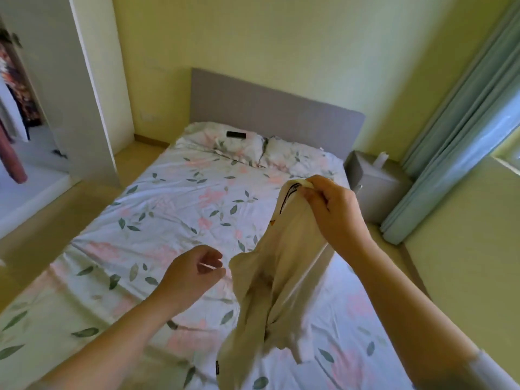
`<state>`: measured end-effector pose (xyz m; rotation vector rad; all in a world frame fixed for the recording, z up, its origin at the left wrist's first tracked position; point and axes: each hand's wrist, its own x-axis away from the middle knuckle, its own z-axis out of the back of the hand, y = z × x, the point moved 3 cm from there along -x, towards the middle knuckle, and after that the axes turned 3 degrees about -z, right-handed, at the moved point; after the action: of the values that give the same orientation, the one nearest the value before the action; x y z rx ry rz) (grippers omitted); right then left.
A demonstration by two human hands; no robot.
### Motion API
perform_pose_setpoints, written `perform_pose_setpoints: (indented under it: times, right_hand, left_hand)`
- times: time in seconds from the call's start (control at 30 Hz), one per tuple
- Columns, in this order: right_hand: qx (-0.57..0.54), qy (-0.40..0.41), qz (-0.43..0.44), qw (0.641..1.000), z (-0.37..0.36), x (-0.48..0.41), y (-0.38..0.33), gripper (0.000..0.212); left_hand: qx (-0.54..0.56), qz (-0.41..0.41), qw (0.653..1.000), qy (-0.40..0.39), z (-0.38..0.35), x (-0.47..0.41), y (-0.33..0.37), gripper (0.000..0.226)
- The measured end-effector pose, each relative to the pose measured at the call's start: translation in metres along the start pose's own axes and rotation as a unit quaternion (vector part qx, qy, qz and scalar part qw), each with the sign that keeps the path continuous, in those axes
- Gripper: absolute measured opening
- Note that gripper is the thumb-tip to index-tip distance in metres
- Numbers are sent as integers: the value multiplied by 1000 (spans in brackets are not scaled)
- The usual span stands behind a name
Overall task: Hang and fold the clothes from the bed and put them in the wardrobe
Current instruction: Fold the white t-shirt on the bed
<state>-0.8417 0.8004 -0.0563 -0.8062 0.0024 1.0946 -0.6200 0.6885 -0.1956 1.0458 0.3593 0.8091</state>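
Head view: a cream shirt (281,263) with a bit of dark print near its top is pinched at the upper end by the right hand (332,209), fingers and thumb curled tight on a small bunch of fabric. It's lifted above the near right part of the bed (168,198), presumably so the cloth can drop and be sorted out before folding or hanging. Most of it hangs twisted and bunched, and the lower end looks to brush the floral sheet close to the bed's near edge, though actual contact can't be confirmed. The left hand (194,270) is held just beside the shirt's left side, fingers loosely curled with a gap to the thumb and nothing gripped. It's probably placed there so a second edge or shoulder can be caught and the shirt spread flat. No other loose clothes can be made out on the sheet, so this may be one of the last pieces. Two pillows (295,157) are set along the head edge against the grey headboard (267,108), with a small black object (236,134) lying on the left one, too small to be identified. The wardrobe (92,108) is seen well off past the bed's left edge, with garments hung inside, so a carry around the bed would be needed once the shirt is dealt with.
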Motion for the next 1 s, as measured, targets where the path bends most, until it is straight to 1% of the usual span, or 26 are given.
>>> perform_pose_setpoints:
  times: [0.17, 0.2, 0.27, 0.37, 0.43, 0.47, 0.5, 0.6, 0.63, 0.7, 0.77, 0.83, 0.9, 0.97, 1.0]
  right_hand:
    - [44, 49, 78, 995, 73, -11, -59, 20]
    - [49, 57, 89, 993, 86, -10, -68, 19]
    - [62, 74, 103, 990, 113, -8, -82, 16]
    - [84, 103, 101, 986, 150, -4, -93, 17]
    - [95, 122, 87, 984, 170, 0, -96, 18]
    - [96, 130, 77, 984, 178, 2, -96, 17]
    - [96, 139, 66, 983, 185, 4, -95, 17]
    - [99, 154, 39, 982, 197, 11, -95, 19]
    - [95, 156, 32, 983, 199, 13, -93, 18]
    - [89, 161, 18, 983, 204, 18, -89, 19]
    - [83, 169, 5, 982, 209, 22, -86, 21]
    - [72, 177, -3, 982, 213, 25, -86, 22]
    - [61, 178, -7, 982, 216, 27, -86, 23]
    - [53, 176, -5, 983, 217, 29, -87, 26]
    - [50, 176, 0, 983, 217, 30, -88, 28]
  left_hand:
    - [4, -68, 998, -13, 15, 2, 50, 25]
    - [4, -81, 997, -18, 15, 2, 58, 29]
    - [2, -91, 995, -48, 11, 2, 74, 48]
    - [-4, -88, 989, -117, -5, 9, 94, 80]
    - [-13, -102, 983, -151, -24, 19, 108, 87]
    - [-12, -118, 981, -155, -34, 25, 115, 83]
    - [-3, -136, 980, -148, -44, 31, 121, 73]
    - [48, -167, 981, -90, -66, 40, 138, 38]
    - [53, -172, 981, -68, -70, 41, 143, 33]
    - [52, -182, 981, -39, -75, 44, 151, 33]
    - [65, -188, 979, -37, -81, 46, 153, 26]
    - [60, -199, 978, -22, -83, 48, 150, 24]
    - [39, -223, 974, 24, -77, 48, 145, 23]
    - [31, -233, 970, 64, -68, 48, 141, 10]
    - [27, -230, 969, 81, -64, 48, 140, 6]
